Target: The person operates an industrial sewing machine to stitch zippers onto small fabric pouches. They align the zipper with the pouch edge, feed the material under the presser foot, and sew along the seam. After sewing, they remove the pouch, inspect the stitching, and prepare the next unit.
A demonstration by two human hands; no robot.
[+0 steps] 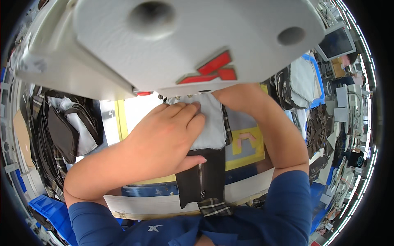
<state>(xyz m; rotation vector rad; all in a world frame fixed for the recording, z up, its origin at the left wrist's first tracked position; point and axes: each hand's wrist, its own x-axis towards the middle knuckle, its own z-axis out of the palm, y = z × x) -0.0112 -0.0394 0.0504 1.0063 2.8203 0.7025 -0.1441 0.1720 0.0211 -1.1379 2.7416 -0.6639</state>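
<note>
My left hand rests on a pale grey-blue fabric piece, its fingers bent over the cloth and its thumb stretched away from them. The thumb tip touches a dark fabric panel that carries a metal zipper and hangs toward me. A strip of plaid cloth borders the pale piece on its right. My right hand reaches in beside the far end of the cloth; its fingers are hidden by the sewing machine head, which looms over both hands.
Stacked dark and plaid garment pieces lie at the left, above a blue crate. More cut pieces fill a blue bin at the right. Yellow tape marks the work surface. A dark screen stands at the upper right.
</note>
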